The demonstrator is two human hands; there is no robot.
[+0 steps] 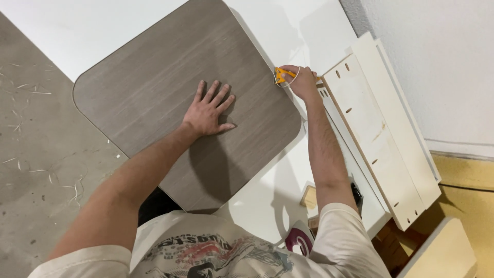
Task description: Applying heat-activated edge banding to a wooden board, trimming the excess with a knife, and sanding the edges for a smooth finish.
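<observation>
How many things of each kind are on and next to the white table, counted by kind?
Grey wood-grain panel: 1
Yellow trimming tool, in the right hand: 1
Pale boards with holes, stacked by the wall: at least 2
The left hand lies flat on the panel.
Total: at least 4

You have no packages, labels, signs or screens before you; nothing of that kind shows on the bench, on the floor, or against the wall.

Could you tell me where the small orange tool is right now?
In the head view, the orange tool is in the right hand, at the right edge of the grey wood-grain panel, next to the pale drilled boards.
</observation>
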